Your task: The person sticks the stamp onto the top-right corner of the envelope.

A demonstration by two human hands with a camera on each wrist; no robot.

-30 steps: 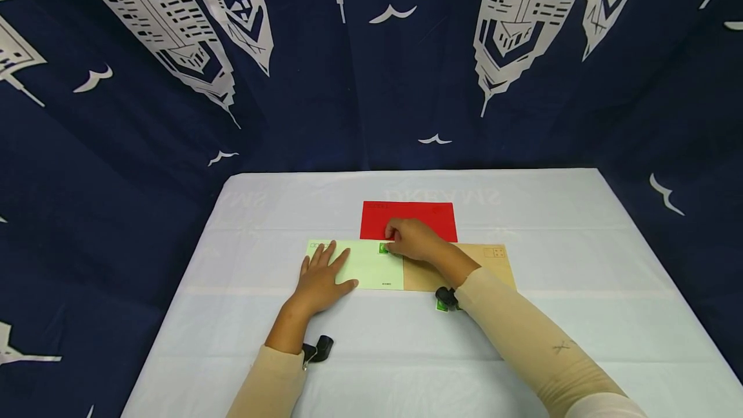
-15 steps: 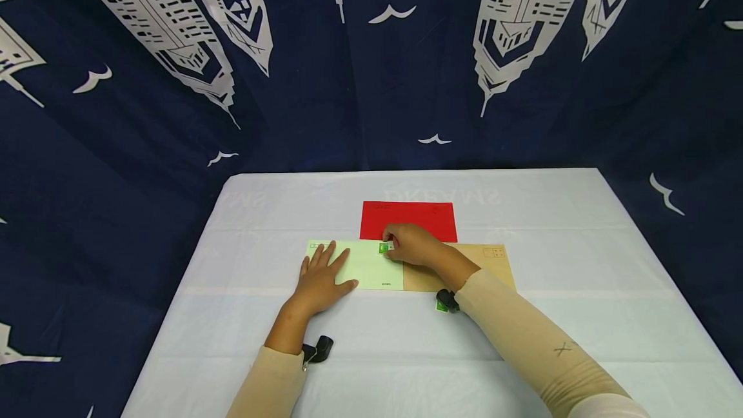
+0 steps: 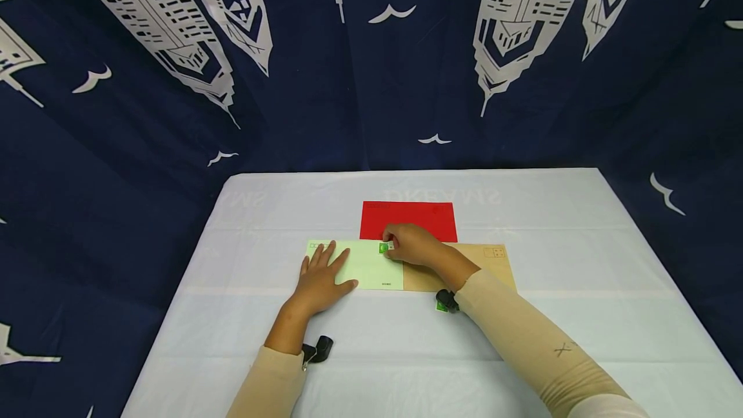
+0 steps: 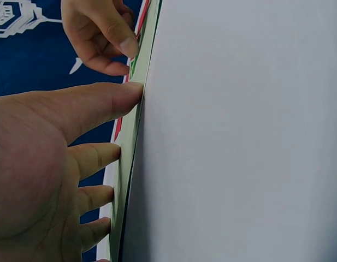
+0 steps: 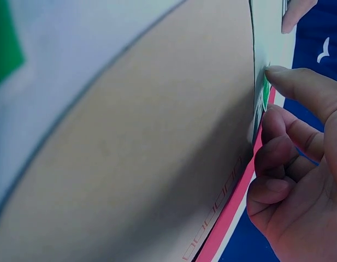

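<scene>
A light green envelope (image 3: 371, 269) lies flat on the white table, and my left hand (image 3: 322, 281) rests on its left part with fingers spread. At the envelope's upper right corner is a small green stamp (image 3: 384, 248). My right hand (image 3: 413, 242) holds this stamp between thumb and forefinger, the other fingers curled in. In the right wrist view, the stamp (image 5: 265, 91) shows between the thumb tip and forefinger, right at the paper. The left wrist view shows my left thumb (image 4: 111, 103) pressing near the envelope's edge.
A red envelope (image 3: 377, 215) lies behind, partly covered by my right hand. To the right is a brown envelope (image 3: 490, 266), which meets the green one's edge. Another green stamp (image 3: 442, 306) lies on the table (image 3: 395, 353) by my right wrist camera (image 3: 446, 299). A navy printed cloth (image 3: 360, 95) hangs behind.
My right hand has shifted slightly toward me and left at the stamp, whose green face shows a little more. My left hand has stayed in place.
</scene>
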